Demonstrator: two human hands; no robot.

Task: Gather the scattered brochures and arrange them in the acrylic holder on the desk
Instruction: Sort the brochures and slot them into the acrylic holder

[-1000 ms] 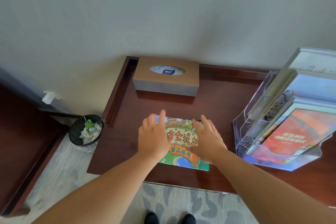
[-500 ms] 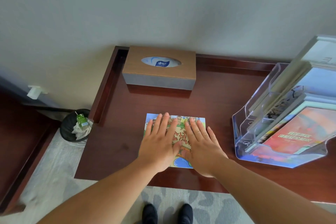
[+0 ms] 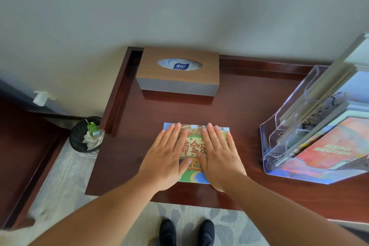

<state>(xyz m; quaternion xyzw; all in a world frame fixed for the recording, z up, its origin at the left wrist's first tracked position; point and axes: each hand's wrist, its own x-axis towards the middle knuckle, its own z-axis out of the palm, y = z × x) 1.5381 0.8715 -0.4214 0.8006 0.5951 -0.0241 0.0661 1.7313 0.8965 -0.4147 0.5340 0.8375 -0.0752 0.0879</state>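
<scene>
Here both hands (image 3: 166, 158) (image 3: 219, 156) press flat on the brochure (image 3: 192, 147).

Left hand (image 3: 167, 157) and right hand (image 3: 220, 158) press flat on brochure (image 3: 192, 147).

Red-brown wooden counter (image 3: 249, 118), raised rim at back and left. Tissue box (image 3: 177, 72) at the back; brochure (image 3: 192, 147) flat near front edge; acrylic holder (image 3: 283, 118) at right.
</scene>
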